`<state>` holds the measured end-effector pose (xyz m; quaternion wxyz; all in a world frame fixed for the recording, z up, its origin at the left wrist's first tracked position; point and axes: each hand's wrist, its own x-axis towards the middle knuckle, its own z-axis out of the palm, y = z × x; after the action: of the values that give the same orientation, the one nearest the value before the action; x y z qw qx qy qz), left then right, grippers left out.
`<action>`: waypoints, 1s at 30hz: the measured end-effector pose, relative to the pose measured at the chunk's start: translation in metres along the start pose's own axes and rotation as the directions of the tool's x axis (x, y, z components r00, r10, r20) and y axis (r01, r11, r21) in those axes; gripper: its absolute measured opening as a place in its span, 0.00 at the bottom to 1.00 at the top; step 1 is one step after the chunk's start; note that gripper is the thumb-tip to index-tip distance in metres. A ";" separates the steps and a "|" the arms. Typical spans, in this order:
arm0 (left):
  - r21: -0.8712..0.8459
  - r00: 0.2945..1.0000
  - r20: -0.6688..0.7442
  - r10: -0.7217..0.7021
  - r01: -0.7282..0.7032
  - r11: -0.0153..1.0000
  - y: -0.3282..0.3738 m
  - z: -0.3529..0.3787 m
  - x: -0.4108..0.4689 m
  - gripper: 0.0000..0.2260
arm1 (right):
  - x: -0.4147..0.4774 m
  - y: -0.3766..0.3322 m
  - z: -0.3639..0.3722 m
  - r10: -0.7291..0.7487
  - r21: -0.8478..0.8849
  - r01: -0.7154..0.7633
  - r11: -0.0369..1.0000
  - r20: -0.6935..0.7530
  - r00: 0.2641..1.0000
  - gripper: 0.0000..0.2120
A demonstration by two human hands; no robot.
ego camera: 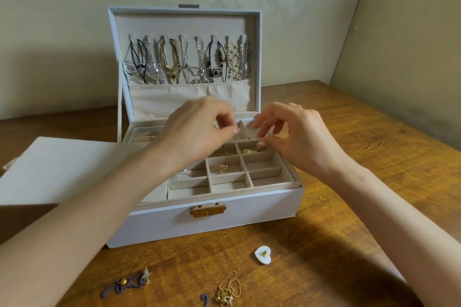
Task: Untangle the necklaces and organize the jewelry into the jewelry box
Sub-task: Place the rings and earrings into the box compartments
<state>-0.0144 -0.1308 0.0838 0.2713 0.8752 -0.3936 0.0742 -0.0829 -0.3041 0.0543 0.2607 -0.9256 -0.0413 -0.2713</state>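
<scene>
A white jewelry box (249, 217) stands open on the wooden table (361, 157). Several necklaces (189, 60) hang from hooks inside its upright lid (184, 25). Its divided tray (272, 177) holds small gold pieces (220, 167) in a few compartments. My left hand (192, 132) hovers over the back of the tray, fingers curled around a small gold piece (215, 126). My right hand (299, 137) is beside it, thumb and forefinger pinched on something tiny that I cannot make out. In front of the box lie a gold bead chain (228, 289), a white heart-shaped piece (262, 254) and a purple cord piece (124, 284).
A flat white lined panel (62, 167) lies left of the box, partly under my left forearm. A small purple hook-shaped bit (205, 299) lies at the near edge. Walls close in behind and to the right of the table.
</scene>
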 end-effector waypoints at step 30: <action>0.488 0.906 0.419 0.058 -0.279 0.827 0.029 0.010 0.033 0.03 | 0.001 -0.001 -0.003 0.004 0.004 -0.004 1.000 -0.024 1.000 0.13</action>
<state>-0.0137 -0.1732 0.0984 -0.0757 0.8737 -0.4794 0.0315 -0.0836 -0.3045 0.0572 0.2636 -0.9217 -0.0369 -0.2820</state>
